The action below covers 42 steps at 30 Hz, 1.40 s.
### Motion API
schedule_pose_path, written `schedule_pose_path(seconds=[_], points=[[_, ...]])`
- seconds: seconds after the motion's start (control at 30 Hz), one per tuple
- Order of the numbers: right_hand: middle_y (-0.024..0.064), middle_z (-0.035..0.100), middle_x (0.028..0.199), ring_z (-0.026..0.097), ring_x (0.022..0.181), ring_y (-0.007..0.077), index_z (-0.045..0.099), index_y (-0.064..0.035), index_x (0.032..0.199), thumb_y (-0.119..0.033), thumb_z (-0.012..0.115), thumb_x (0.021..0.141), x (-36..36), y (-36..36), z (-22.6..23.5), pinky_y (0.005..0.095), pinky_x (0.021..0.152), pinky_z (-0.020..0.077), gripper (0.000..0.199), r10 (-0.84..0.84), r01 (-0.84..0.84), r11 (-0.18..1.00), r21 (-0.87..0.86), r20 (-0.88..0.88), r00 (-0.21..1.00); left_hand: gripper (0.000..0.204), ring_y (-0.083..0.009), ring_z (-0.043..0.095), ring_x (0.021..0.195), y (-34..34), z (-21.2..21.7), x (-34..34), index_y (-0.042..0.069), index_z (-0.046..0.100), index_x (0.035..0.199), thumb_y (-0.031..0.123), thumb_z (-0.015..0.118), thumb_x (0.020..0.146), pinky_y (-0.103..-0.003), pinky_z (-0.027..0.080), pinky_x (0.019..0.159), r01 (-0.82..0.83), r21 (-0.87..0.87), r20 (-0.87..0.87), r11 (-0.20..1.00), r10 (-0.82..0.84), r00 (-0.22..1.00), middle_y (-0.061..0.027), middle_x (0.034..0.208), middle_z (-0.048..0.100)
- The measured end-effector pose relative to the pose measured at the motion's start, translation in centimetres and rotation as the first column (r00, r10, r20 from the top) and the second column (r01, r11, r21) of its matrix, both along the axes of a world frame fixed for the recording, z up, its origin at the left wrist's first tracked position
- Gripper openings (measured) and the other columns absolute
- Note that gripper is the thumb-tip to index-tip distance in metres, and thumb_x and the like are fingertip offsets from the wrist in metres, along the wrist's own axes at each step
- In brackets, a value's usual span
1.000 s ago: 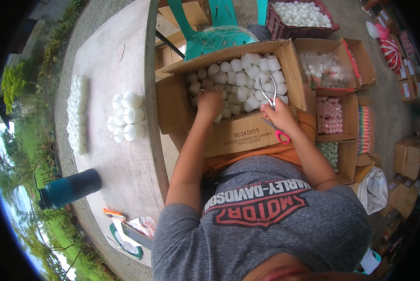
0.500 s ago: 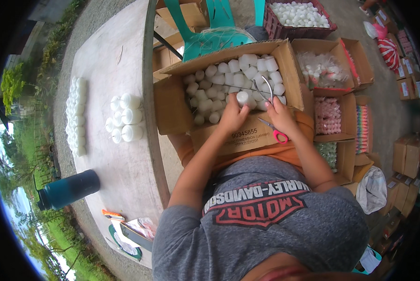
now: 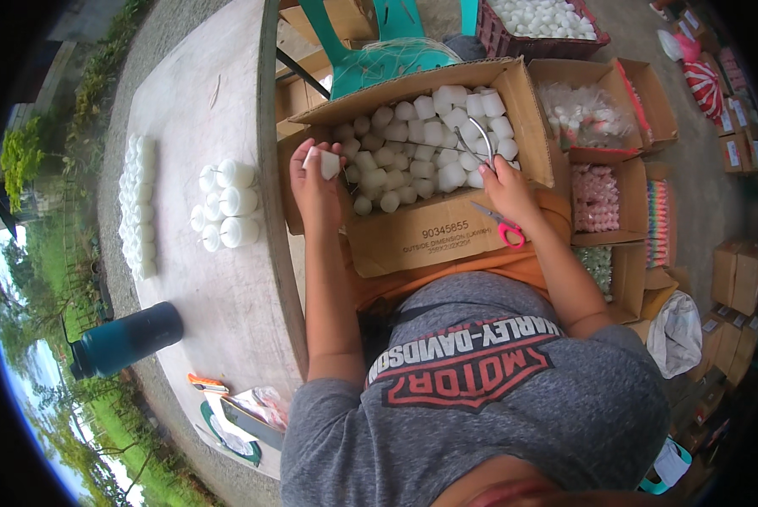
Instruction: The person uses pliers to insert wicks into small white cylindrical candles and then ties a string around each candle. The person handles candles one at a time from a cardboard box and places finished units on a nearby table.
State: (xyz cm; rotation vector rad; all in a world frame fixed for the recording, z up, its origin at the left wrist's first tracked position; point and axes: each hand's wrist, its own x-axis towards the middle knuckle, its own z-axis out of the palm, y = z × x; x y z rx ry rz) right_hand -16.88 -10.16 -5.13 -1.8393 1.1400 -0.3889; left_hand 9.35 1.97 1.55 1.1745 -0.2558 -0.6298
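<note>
My left hand (image 3: 315, 186) is at the left end of an open cardboard box (image 3: 421, 241), its fingers closed on a short white candle (image 3: 330, 165). Loose white candles (image 3: 417, 131) of the same stubby shape fill the box. Over its right side, my right hand (image 3: 507, 188) grips a silver tool with curved metal arms (image 3: 488, 139); a thin dark rod lies across the candles beside it. Red-handled scissors (image 3: 509, 232) rest on the box's near flap, below my right hand. On the table to the left stand a small group of white candles (image 3: 231, 203) with wicks and a longer row (image 3: 140, 207).
The pale table (image 3: 218, 321) carries a dark teal bottle (image 3: 130, 338) and an orange cutter (image 3: 206, 384). A green chair (image 3: 387, 63) and a maroon crate of white pieces (image 3: 543, 46) stand beyond the box. More cartons (image 3: 603, 198) are on the right.
My left hand has carried the candle leftward from the middle of the box to its left end. My right hand stays near its place with the silver tool.
</note>
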Motion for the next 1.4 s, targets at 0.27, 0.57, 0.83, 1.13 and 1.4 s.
schedule_pose_path(seconds=[0.27, 0.57, 0.83, 1.13, 1.4], points=[[0.0166, 0.058, 0.068, 0.058, 0.066, 0.0327, 0.049, 0.0006, 0.085, -0.026, 0.050, 0.092, -0.4, 0.4, -0.2, 0.0419, 0.062, 0.0435, 0.028, -0.083, 0.075, 0.992, 0.099, 0.077, 0.994, 0.019, -0.0180, 0.057, 0.072, 1.3, -1.6, 2.9, 0.007, 0.050, 0.105, 0.016, 0.047, 0.088, -0.034, 0.050, 0.060, -0.007, 0.129, 0.023, 0.992, 0.005, 1.000, -0.0055, 0.085, 0.054], [0.0140, 0.058, 0.064, 0.058, 0.063, 0.0296, 0.049, -0.0003, 0.083, -0.026, 0.050, 0.092, -0.3, 0.2, -1.0, 0.0415, 0.060, 0.0432, 0.028, -0.053, 0.052, 0.997, 0.048, 0.014, 0.998, 0.034, -0.0148, 0.052, 0.062, 1.0, -2.4, 1.8, 0.008, 0.048, 0.113, 0.018, 0.040, 0.082, -0.032, 0.047, 0.055, 0.131, 0.257, -0.028, 0.957, -0.128, 0.991, -0.0043, 0.081, 0.052], [0.0177, 0.057, 0.064, 0.058, 0.066, 0.0371, 0.049, -0.0007, 0.085, -0.026, 0.050, 0.092, -0.1, 0.1, -1.1, 0.0454, 0.061, 0.0429, 0.026, -0.054, 0.052, 0.997, 0.055, 0.035, 0.998, 0.050, -0.0388, 0.062, 0.091, 0.8, -4.6, 0.2, 0.002, 0.047, 0.123, 0.033, 0.046, 0.084, -0.047, 0.051, 0.075, -0.228, 0.898, 0.439, 0.377, -0.725, 0.530, -0.0259, 0.100, 0.062], [0.0163, 0.058, 0.064, 0.059, 0.065, 0.0363, 0.049, -0.0013, 0.083, -0.028, 0.050, 0.091, -0.4, -0.1, -1.3, 0.0456, 0.060, 0.0434, 0.028, -0.038, 0.036, 0.998, 0.048, 0.036, 0.999, 0.039, -0.0332, 0.066, 0.081, -0.6, -6.2, -2.8, 0.001, 0.056, 0.107, 0.030, 0.046, 0.084, -0.044, 0.051, 0.072, -0.151, 0.940, 0.341, 0.306, -0.814, 0.471, -0.0212, 0.092, 0.065], [0.0166, 0.060, 0.065, 0.059, 0.065, 0.0370, 0.049, -0.0009, 0.086, -0.028, 0.051, 0.091, 0.0, -0.1, -1.4, 0.0464, 0.061, 0.0441, 0.028, -0.010, 0.010, 1.000, 0.000, -0.021, 1.000, 0.029, -0.0282, 0.065, 0.082, -2.3, -6.9, 0.9, 0.011, 0.061, 0.106, 0.016, 0.056, 0.078, -0.040, 0.052, 0.069, -0.266, 0.863, 0.476, 0.428, -0.867, 0.148, -0.0130, 0.108, 0.059]])
